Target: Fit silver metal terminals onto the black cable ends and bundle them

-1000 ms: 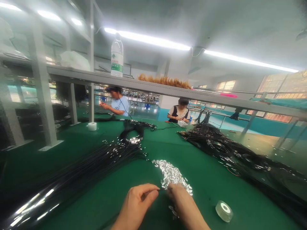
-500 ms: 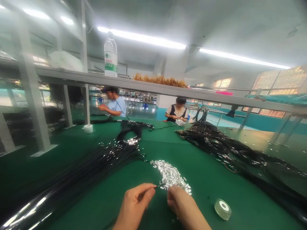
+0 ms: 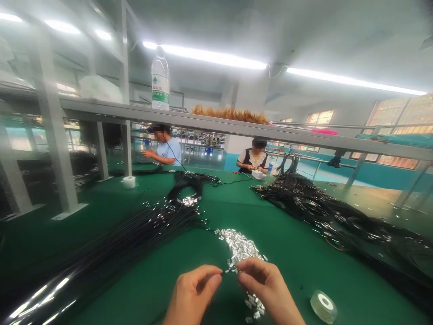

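My left hand [image 3: 198, 291] is closed in a pinch just left of the pile, and a thin black cable's dark tip shows at its fingertips. Facing it, my right hand [image 3: 265, 284] has thumb and forefinger pinched around a tiny silver metal sleeve, mostly covered by the fingers. A short gap separates the fingertips of both hands. The heap of silver metal sleeves [image 3: 240, 243] lies on the green table [image 3: 189, 253] just beyond my hands. More sleeves [image 3: 254, 307] show below my right wrist.
A long bundle of black cables [image 3: 131, 239] lies at left, another cable heap [image 3: 314, 203] at right. A tape roll [image 3: 324, 306] sits near my right forearm. A shelf [image 3: 209, 122] with a bottle [image 3: 160, 83] spans above. Two people [image 3: 167, 149] work beyond the table.
My right hand has drawn back from the sleeve heap and turned, its pinch now facing my left hand. Loose sleeves under it have come into sight. The whole view has shifted slightly.
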Demonstrator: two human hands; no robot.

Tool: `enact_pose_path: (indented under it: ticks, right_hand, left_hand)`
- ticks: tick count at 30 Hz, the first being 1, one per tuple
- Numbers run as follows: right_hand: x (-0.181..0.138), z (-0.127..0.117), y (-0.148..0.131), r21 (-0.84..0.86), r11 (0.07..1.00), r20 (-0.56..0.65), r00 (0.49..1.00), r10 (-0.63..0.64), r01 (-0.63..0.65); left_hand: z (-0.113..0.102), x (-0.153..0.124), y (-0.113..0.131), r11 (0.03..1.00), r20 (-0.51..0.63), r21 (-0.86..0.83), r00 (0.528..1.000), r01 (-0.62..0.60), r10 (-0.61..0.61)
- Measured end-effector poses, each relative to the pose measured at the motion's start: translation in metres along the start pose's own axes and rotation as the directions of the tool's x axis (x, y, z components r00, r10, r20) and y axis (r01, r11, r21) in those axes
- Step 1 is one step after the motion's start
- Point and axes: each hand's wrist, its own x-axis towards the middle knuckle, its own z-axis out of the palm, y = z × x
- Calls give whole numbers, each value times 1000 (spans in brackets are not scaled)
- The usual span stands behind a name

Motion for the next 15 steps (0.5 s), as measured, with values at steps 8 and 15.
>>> enact_pose_path:
  ticks: [8,15]
  right_hand:
    - [2,-1,9,-51,998,-57,997,-46,43]
    - [3,0,16,-111,991,-54,995,-85,78]
  left_hand:
    - [1,-1,-1,999,7,34,1000,-18,18]
    - [-2,0,3,998,35,61,999,-33,31]
